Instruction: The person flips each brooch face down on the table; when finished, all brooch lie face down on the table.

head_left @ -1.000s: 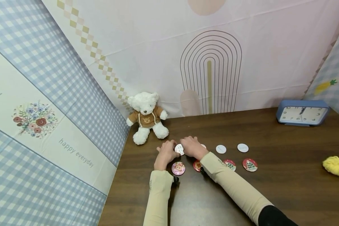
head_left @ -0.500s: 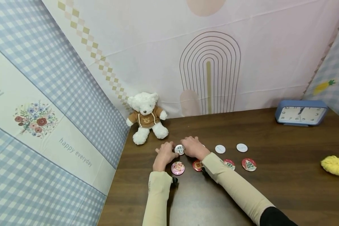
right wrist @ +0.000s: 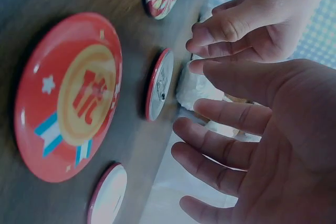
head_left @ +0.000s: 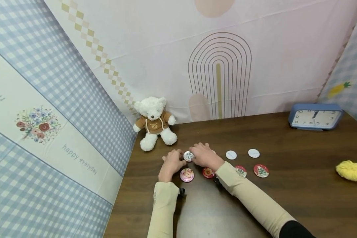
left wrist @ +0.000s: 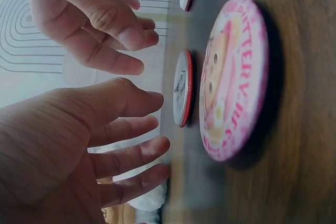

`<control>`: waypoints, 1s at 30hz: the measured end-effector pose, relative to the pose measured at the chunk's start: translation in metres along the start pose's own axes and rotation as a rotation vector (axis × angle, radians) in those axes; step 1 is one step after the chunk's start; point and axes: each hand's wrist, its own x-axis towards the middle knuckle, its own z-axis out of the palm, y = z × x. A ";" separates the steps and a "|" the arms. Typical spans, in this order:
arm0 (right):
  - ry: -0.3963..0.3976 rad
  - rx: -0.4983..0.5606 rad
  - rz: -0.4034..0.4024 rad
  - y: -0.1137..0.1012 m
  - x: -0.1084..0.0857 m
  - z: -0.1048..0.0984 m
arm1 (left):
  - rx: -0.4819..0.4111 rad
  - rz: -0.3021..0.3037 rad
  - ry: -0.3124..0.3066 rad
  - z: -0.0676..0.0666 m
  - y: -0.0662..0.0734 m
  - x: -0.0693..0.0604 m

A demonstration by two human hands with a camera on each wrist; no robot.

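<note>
Between the two hands, a round button badge [head_left: 188, 156] lies on the table, its face whitish with dark marks. In the right wrist view this badge [right wrist: 159, 85] shows a red rim. My left hand [head_left: 171, 163] is at its left side, fingers loosely bent and apart from it in the left wrist view. On its right side is my right hand [head_left: 206, 156], fingers relaxed, with a small gap to the badge in the wrist views. A pink badge [head_left: 187, 175] with a cartoon face lies nearer. Beside it is a red badge [head_left: 208, 172] with a gold centre.
To the right lie two white round badges [head_left: 231, 155] and two red badges [head_left: 260, 171] with trees. Another white badge is mostly hidden behind my right hand. A white teddy bear [head_left: 154, 124], a blue clock [head_left: 315, 116] and yellow yarn [head_left: 352, 171] stand around.
The dark marks on the badge between the hands look different from before, as if it had turned. Both hands keep nearly the same place; the head view has shifted slightly.
</note>
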 end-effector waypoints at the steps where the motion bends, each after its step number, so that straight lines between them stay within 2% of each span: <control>1: 0.001 0.005 -0.001 -0.002 -0.001 -0.001 | 0.003 0.002 0.001 -0.001 0.000 -0.001; 6: 0.003 0.014 -0.012 -0.009 -0.006 -0.003 | 0.017 0.028 -0.010 -0.004 -0.004 -0.005; 13: 0.015 0.045 -0.075 -0.022 -0.012 0.001 | 0.023 0.090 -0.003 -0.010 -0.010 -0.020; 20: -0.032 0.039 -0.054 -0.030 -0.017 0.009 | 0.053 0.130 -0.009 -0.007 -0.015 -0.029; 30: 0.006 0.017 -0.080 -0.037 -0.028 0.019 | 0.066 0.183 -0.015 -0.005 -0.019 -0.044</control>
